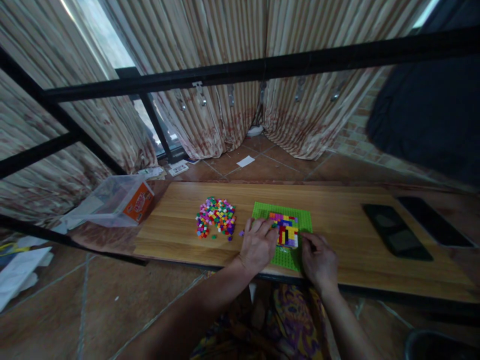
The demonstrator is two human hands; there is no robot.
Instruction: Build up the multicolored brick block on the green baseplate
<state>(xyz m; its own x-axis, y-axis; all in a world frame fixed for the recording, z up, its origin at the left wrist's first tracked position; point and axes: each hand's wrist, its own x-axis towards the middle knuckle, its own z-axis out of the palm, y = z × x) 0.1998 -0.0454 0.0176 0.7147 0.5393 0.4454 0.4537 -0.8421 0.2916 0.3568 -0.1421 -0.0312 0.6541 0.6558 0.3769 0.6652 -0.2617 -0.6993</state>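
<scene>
"Toy-brick build: where is it placed in the head view?"

"It is set, multicoloured, on a green studded baseplate, between the two hands; the baseplate is laid on a wood-grain table."

"How are the fingers held?"

"Those of the left hand are bent and slightly parted, the tips laid at the build's left edge; whether a brick is gripped beneath them cannot be told. Those of the right hand are curled in beside the build's right edge; whether anything is pinched there cannot be told either."

"And around them?"

"A loose brick pile is spread left of the baseplate. A dark flat panel is laid toward the table's right end. On the floor at left, a clear plastic bin is seen."
</scene>
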